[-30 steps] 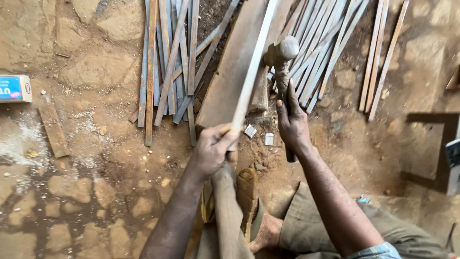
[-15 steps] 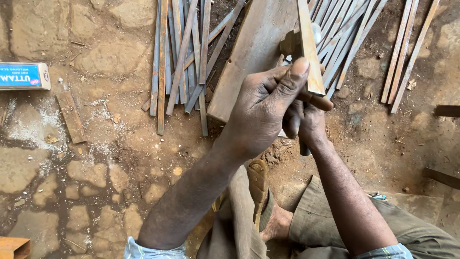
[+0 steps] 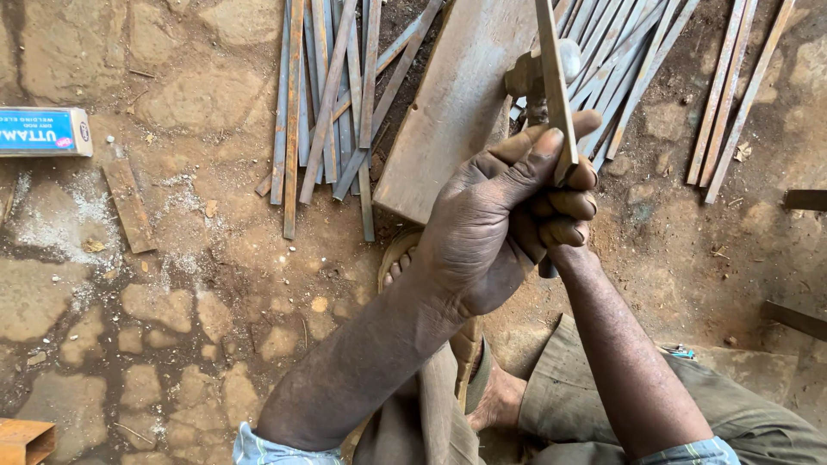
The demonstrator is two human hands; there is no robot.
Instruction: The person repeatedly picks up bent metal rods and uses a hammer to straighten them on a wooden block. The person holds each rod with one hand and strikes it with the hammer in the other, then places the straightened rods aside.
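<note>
Flat metal strip [image 3: 551, 77] — held upright, long axis running from the fist up out of the top of the view, over a thick wooden board [image 3: 457, 112]; left hand [image 3: 495, 228] closed round its lower end, thumb pressed along the edge; right hand [image 3: 564, 220] just behind, fingers curled shut on the handle of a hammer [image 3: 538, 77], whose head lies touching or just beside the strip; loose strips [image 3: 323, 103] fan across the stone floor [image 3: 172, 284].

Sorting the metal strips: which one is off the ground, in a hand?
The strip pinched in the left hand, standing up in front of the hammer; all the others lie flat on the ground.
</note>
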